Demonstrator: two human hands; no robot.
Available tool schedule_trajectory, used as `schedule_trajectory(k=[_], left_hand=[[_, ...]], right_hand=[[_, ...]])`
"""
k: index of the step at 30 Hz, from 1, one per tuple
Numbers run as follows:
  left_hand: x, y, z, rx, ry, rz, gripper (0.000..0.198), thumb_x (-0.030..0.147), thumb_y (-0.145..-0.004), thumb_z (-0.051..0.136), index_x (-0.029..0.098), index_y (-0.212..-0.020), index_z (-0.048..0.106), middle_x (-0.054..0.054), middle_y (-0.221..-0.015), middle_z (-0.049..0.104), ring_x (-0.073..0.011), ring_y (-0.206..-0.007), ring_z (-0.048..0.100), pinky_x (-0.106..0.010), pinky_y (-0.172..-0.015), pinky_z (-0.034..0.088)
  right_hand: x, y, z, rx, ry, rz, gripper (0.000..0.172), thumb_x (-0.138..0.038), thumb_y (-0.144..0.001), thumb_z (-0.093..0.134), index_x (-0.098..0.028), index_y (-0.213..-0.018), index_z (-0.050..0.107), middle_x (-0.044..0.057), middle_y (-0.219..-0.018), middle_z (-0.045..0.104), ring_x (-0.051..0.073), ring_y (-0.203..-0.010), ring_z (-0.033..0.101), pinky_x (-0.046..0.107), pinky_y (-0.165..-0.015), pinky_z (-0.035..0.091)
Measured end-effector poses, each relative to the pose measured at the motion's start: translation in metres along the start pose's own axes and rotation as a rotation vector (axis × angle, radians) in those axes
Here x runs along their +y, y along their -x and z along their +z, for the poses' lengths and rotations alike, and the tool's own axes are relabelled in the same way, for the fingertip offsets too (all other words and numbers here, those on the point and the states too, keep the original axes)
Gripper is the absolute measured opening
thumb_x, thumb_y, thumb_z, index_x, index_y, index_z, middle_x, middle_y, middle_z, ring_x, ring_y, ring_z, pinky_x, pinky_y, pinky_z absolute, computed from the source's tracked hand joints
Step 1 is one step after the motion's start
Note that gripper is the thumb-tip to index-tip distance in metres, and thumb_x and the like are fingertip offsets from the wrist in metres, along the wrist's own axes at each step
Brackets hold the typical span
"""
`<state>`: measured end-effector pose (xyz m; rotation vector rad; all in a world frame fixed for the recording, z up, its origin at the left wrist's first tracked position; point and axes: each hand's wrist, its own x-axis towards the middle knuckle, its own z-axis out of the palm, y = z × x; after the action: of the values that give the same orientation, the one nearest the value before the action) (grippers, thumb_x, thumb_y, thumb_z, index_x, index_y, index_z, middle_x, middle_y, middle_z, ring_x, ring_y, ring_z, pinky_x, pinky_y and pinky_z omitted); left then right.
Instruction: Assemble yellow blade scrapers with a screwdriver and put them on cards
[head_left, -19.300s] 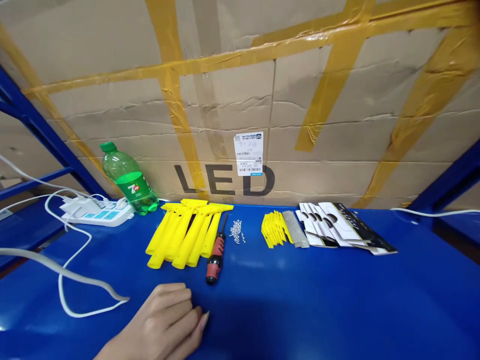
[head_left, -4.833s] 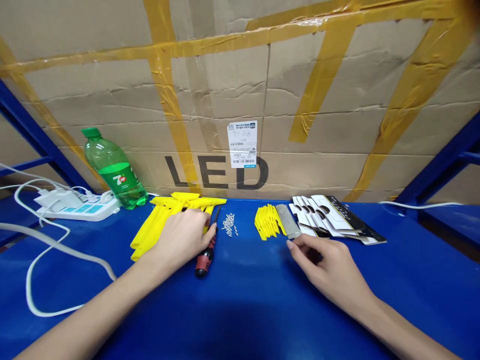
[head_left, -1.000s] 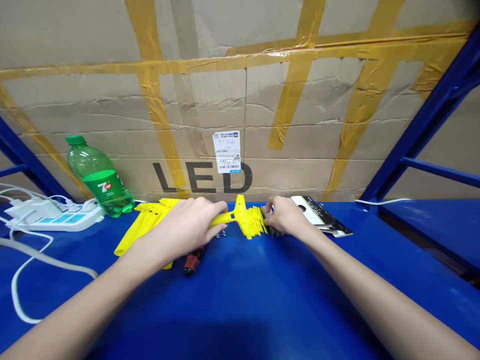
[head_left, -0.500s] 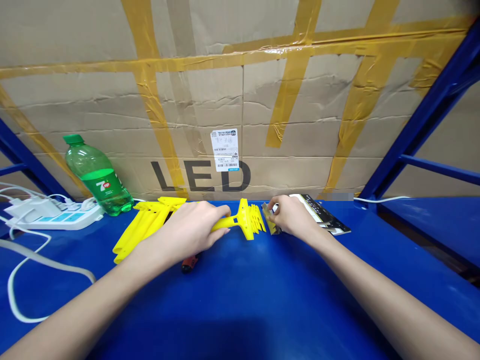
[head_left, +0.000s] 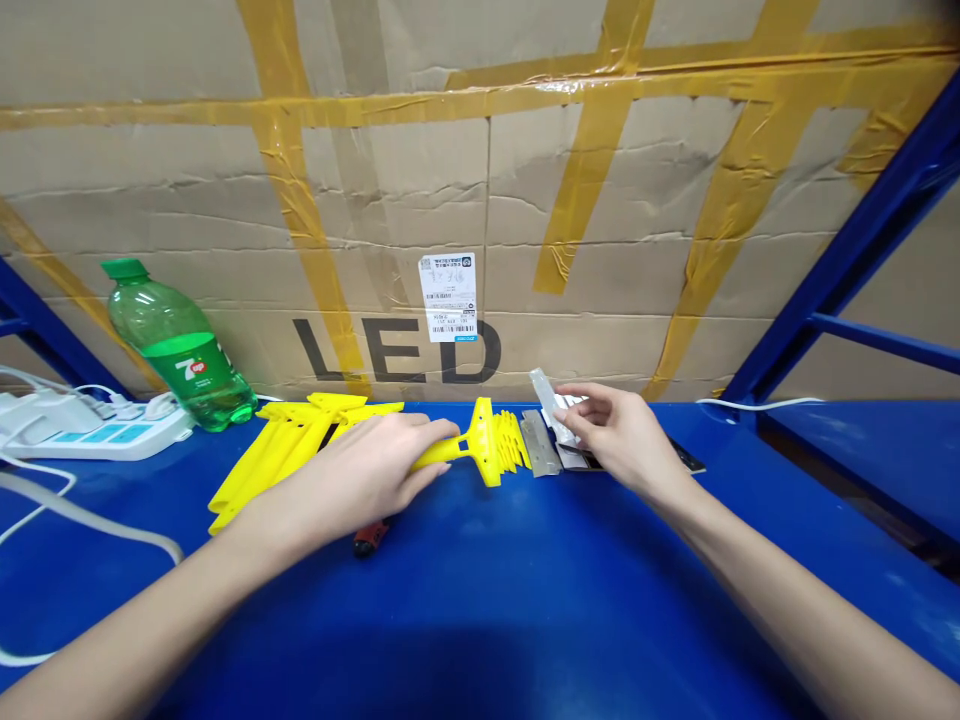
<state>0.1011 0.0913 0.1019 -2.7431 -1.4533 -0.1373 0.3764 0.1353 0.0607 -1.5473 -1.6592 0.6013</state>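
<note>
My left hand (head_left: 375, 455) is closed round the handle of a yellow plastic scraper (head_left: 484, 442), its wide head pointing right. Just right of that head lies a row of small yellow plastic pieces (head_left: 511, 441). A flat grey metal blade (head_left: 541, 443) rests on the blue surface beside them. My right hand (head_left: 619, 430) pinches a pale, shiny, thin strip (head_left: 545, 395), raised above the blade; whether it is plastic or metal I cannot tell. Under that hand a black and white packet (head_left: 686, 458) is partly hidden.
Several yellow scraper handles (head_left: 274, 450) lie piled at left. Near them are a red and black tool (head_left: 369, 540), a green soda bottle (head_left: 184, 350) and a white power strip (head_left: 142, 440) with cables. A taped cardboard box (head_left: 420, 200) stands behind the blue shelf (head_left: 480, 620).
My right hand has moved right and away from the metal blade, which now lies uncovered. It now holds up a pale strip. The left hand keeps the scraper in nearly the same place.
</note>
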Motion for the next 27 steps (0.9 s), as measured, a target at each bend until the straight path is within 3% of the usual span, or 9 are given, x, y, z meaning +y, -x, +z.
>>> schedule_trajectory(k=[3,6,10,15,27], left_hand=[[0.0,0.003,0.001,0.001,0.12,0.032,0.03,0.034,-0.101,0.045,0.024,-0.124,0.06,-0.008,-0.119,0.068,-0.0272,-0.106,0.064,-0.042,-0.092,0.048],[0.001,0.004,-0.001,-0.035,0.222,0.02,0.025,0.031,-0.099,0.049,0.025,-0.121,0.058,-0.004,-0.113,0.069,-0.0242,-0.104,0.064,-0.037,-0.087,0.048],[-0.001,0.002,-0.001,-0.03,0.223,0.009,0.024,0.034,-0.097,0.053,0.026,-0.119,0.06,-0.002,-0.102,0.07,-0.0235,-0.094,0.065,-0.034,-0.077,0.047],[-0.007,-0.001,0.002,0.042,0.216,0.084,0.028,0.037,-0.098,0.054,0.025,-0.122,0.062,-0.005,-0.111,0.072,-0.0223,-0.097,0.067,-0.033,-0.081,0.046],[-0.01,0.001,0.004,0.031,0.18,0.153,0.028,0.039,-0.097,0.056,0.025,-0.12,0.063,-0.005,-0.107,0.072,-0.022,-0.094,0.067,-0.032,-0.08,0.047]], right_hand=[[0.007,0.011,0.003,-0.091,-0.523,0.222,0.037,-0.036,-0.078,0.078,-0.014,-0.107,0.073,0.005,-0.083,0.073,0.015,-0.067,0.064,0.027,-0.063,0.052],[0.01,0.021,0.01,-0.232,-0.73,0.295,0.037,-0.035,-0.063,0.09,-0.016,-0.089,0.072,0.003,-0.08,0.072,0.013,-0.069,0.064,0.025,-0.065,0.052],[0.004,0.03,0.016,-0.369,-0.691,0.208,0.033,-0.039,-0.065,0.09,-0.017,-0.082,0.071,0.002,-0.073,0.073,0.012,-0.069,0.065,0.024,-0.065,0.051],[-0.007,0.038,0.02,-0.454,-0.603,0.136,0.03,-0.038,-0.065,0.089,-0.017,-0.081,0.075,0.003,-0.07,0.073,0.015,-0.066,0.067,0.027,-0.064,0.052],[-0.004,0.041,0.031,-0.424,-0.595,0.085,0.031,-0.037,-0.059,0.092,-0.018,-0.077,0.073,0.001,-0.068,0.073,0.015,-0.062,0.069,0.03,-0.066,0.057]])
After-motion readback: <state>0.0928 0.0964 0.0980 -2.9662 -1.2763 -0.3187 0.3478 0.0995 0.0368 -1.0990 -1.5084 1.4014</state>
